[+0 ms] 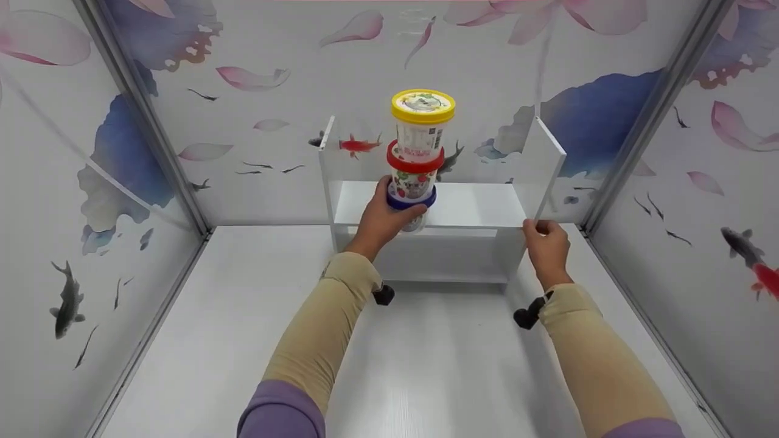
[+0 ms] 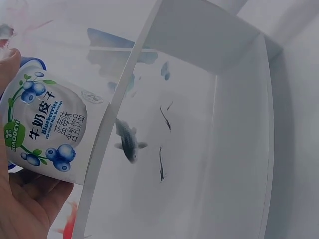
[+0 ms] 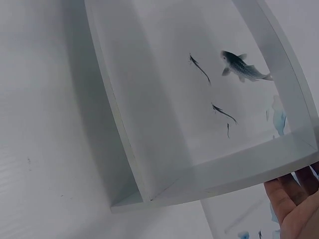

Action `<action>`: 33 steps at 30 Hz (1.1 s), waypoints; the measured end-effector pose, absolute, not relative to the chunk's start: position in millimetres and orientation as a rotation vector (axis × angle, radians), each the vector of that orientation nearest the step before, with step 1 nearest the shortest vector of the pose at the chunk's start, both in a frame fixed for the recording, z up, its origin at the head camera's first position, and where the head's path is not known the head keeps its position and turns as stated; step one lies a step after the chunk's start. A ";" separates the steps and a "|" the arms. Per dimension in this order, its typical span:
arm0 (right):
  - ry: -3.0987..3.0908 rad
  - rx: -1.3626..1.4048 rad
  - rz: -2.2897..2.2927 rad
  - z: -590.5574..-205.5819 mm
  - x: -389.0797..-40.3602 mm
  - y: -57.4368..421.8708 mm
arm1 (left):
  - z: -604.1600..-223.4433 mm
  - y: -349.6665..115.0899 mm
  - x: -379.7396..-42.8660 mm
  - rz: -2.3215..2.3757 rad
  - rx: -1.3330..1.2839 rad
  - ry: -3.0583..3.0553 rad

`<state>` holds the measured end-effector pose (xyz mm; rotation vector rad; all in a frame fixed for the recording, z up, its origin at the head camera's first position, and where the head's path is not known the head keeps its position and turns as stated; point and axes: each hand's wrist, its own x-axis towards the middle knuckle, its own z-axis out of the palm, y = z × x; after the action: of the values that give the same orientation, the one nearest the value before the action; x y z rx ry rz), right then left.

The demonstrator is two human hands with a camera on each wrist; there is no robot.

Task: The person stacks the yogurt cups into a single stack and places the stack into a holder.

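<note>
Three plastic tubs stand in one stack at the shelf. On top is the yellow-lidded tub (image 1: 423, 109), under it the red-lidded tub (image 1: 414, 182), and lowest the blue-lidded blueberry milk tub (image 2: 52, 129). My left hand (image 1: 384, 219) grips the lowest tub around its lid and side. In the left wrist view that tub's base meets the board of a white shelf unit (image 1: 475, 204); whether it bears weight there I cannot tell. At the shelf's right side panel, my right hand (image 1: 548, 246) pinches the front edge with thumb and fingers.
The shelf's upright left panel (image 1: 328, 170) and right panel (image 1: 541, 164) rise past the upper board. Below is a lower compartment (image 1: 450, 258). The unit stands on a white table (image 1: 401, 365), enclosed by printed walls with metal corner posts (image 1: 146, 121).
</note>
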<state>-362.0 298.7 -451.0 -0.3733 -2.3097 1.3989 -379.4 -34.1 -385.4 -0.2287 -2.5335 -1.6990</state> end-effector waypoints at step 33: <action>-2.315 -0.355 1.358 -451.6 -363.4 299.6 | -382.2 13.3 -393.0 -1.698 0.016 -2.614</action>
<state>-363.4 299.6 -451.6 -0.3550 -2.3153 1.3579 -393.0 13.3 -382.2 0.0164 -2.6142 -1.6977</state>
